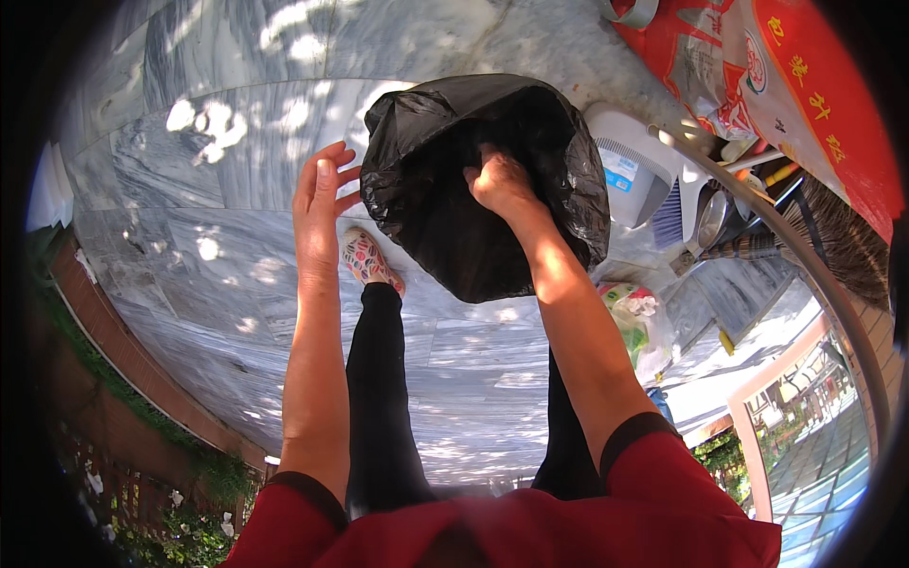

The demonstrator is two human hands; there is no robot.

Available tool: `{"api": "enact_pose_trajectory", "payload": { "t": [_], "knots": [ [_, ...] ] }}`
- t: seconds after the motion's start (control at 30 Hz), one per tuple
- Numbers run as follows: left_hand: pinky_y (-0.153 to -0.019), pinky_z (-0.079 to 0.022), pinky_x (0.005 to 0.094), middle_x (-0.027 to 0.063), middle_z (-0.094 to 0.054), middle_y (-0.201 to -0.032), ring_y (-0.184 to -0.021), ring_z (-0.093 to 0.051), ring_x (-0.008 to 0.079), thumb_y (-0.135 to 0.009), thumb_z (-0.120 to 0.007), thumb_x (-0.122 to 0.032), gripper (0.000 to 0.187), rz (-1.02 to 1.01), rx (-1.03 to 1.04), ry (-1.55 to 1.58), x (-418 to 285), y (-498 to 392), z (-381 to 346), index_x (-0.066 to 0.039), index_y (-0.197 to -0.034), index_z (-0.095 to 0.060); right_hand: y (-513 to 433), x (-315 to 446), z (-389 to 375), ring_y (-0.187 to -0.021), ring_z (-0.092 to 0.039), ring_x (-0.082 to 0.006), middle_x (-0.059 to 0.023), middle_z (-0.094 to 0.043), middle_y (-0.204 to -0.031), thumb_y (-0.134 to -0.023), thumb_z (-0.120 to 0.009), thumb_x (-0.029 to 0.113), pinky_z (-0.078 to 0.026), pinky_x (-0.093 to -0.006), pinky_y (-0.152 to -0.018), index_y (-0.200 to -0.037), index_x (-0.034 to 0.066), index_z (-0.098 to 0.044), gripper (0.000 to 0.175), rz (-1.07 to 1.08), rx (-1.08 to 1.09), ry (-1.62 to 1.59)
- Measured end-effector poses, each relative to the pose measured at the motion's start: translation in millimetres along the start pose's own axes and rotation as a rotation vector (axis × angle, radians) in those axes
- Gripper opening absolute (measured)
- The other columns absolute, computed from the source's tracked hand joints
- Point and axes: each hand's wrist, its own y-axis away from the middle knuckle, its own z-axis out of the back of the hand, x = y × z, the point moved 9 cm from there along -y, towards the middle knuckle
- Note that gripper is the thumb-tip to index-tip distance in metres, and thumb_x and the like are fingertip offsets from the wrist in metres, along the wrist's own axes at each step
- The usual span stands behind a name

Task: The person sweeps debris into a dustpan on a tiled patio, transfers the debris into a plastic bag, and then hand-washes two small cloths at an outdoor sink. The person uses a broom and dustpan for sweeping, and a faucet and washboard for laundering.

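A large black plastic bag (pixel 405 135) stands with its mouth spread wide on the marble-tiled floor before me. My right hand (pixel 501 181) reaches down into the mouth, thumb and forefinger showing against the dark inside. Its other fingers are hidden, so I cannot tell whether it grips anything. Just outside the bag's left side, my left hand (pixel 323 188) hangs with fingers apart, holding nothing. Its fingertips come close to the bag's edge; whether they touch it is unclear. Under that hand a patterned shoe (pixel 369 259) rests on the floor.
Right of the bag are a white dustpan (pixel 632 163), a purple-bristled brush (pixel 667 216) and a straw broom (pixel 838 231). A red printed sack (pixel 817 92) lies behind a curved metal rail (pixel 802 263). A clear plastic bag (pixel 643 326) with contents sits near my right forearm.
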Motion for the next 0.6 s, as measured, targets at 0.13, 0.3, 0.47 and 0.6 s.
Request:
{"api": "enact_pose_trajectory", "payload": {
  "t": [0.13, 0.3, 0.47, 0.6],
  "knots": [
    [-0.067, -0.053, 0.0343, 0.0132, -0.051, -0.115, -0.103, -0.054, 0.0234, -0.080, -0.060, -0.043, 0.066, 0.099, 0.139, -0.083, 23.9, 32.2, -22.3, -0.002, -0.127, -0.038, -80.0, -18.3, -45.0, -0.106, -0.052, -0.0310, -0.0197, -0.054, -0.114, -0.079, -0.052, 0.030, -0.041, -0.0361, -0.090, -0.101, 0.0030, -0.062, 0.036, 0.101, 0.118, 0.200],
    [-0.047, -0.054, 0.0255, 0.0082, -0.056, -0.098, -0.081, -0.058, 0.0154, -0.084, -0.055, -0.023, 0.038, 0.335, 0.093, 0.020, 51.4, 53.3, -42.4, -0.002, -0.115, -0.049, 31.1, 29.9, 21.5, -0.095, -0.057, -0.0327, -0.0151, -0.057, -0.109, -0.082, -0.053, 0.022, -0.045, -0.0369, -0.083, -0.105, 0.0028, -0.058, 0.030, 0.197, -0.281, -0.258],
    [-0.047, -0.056, 0.0318, 0.0144, -0.054, -0.104, -0.081, -0.061, 0.0257, -0.083, -0.051, -0.024, 0.041, 0.239, 0.141, 0.056, 21.3, 22.4, -90.0, 0.003, -0.114, -0.046, 179.0, -3.9, 105.9, -0.085, -0.060, -0.0285, -0.0149, -0.058, -0.104, -0.080, -0.058, 0.007, -0.049, -0.0308, -0.070, -0.104, 0.0029, -0.057, 0.024, 0.327, -0.573, -0.549],
    [-0.070, -0.055, 0.0407, 0.0144, -0.049, -0.111, -0.091, -0.057, 0.0297, -0.085, -0.054, -0.034, 0.052, 0.188, 0.226, 0.111, -18.2, -11.0, -129.6, 0.002, -0.121, -0.040, 241.8, -72.3, 100.0, -0.086, -0.059, -0.0313, -0.0138, -0.059, -0.099, -0.081, -0.056, 0.010, -0.048, -0.0350, -0.070, -0.099, 0.0037, -0.058, 0.020, 0.190, -0.562, -0.530]
  ]
}}
